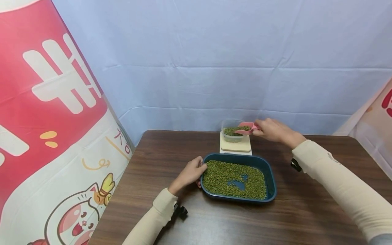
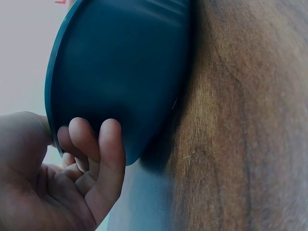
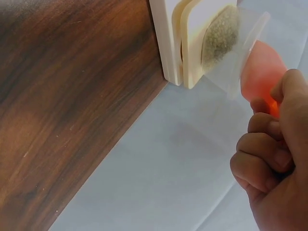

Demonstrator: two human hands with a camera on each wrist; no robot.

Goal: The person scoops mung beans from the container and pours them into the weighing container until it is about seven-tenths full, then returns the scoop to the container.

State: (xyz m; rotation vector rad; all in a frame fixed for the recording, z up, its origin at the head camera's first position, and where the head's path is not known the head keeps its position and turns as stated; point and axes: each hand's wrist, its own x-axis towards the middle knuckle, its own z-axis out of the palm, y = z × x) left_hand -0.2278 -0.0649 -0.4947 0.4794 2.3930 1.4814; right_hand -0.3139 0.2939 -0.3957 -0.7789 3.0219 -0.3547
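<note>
In the head view my right hand [image 1: 272, 130] grips the handle of a pink scoop [image 1: 249, 126], whose head carries mung beans over a clear plastic container [image 1: 228, 137]. The right wrist view shows curled fingers around the handle and the scoop [image 3: 262, 72] at the container's rim. Mung beans [image 1: 230, 131] cover the container's bottom. It stands on a kitchen scale [image 1: 235, 146]. My left hand [image 1: 192, 172] holds the left rim of a dark blue tray [image 1: 269, 170], thumb over the edge and fingers against the outer wall [image 2: 120, 57]. Mung beans [image 1: 220, 177] lie across the tray.
A brown wooden table [image 1: 306, 211] bears everything. Behind its far edge hangs a pale blue-white cloth [image 1: 214, 68]. To the left stands a printed red and white cloth [image 1: 36, 102].
</note>
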